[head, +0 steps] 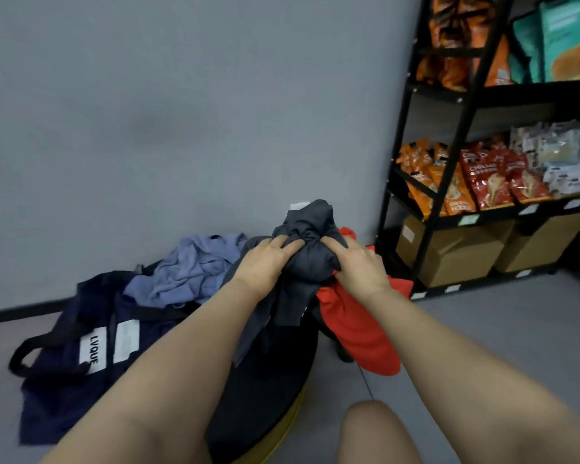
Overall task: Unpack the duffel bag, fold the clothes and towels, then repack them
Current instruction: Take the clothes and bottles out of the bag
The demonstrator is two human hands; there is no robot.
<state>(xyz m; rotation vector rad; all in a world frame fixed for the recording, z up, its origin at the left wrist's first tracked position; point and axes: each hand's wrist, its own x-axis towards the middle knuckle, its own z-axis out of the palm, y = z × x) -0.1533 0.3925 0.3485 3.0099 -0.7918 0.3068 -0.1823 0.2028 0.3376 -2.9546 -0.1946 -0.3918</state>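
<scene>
Near the middle of the frame, the left hand (263, 262) and the right hand (360, 267) both grip a bunched dark grey cloth (310, 242), fingers curled tight into it. A red cloth (359, 329) hangs just under the right hand. Lower left, the navy duffel bag (81, 349) lies on the floor with a light blue cloth (188, 272) on top. A black shelf (449, 145) with snack bags stands at the right.

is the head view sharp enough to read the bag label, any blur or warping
Head view: the white label on the navy bag reads LVQUE clearly; the snack packs on the shelf are soft and smeared; wide-angle warping bows the shelf posts and stretches the forearms; the light is even, without glare.
</scene>
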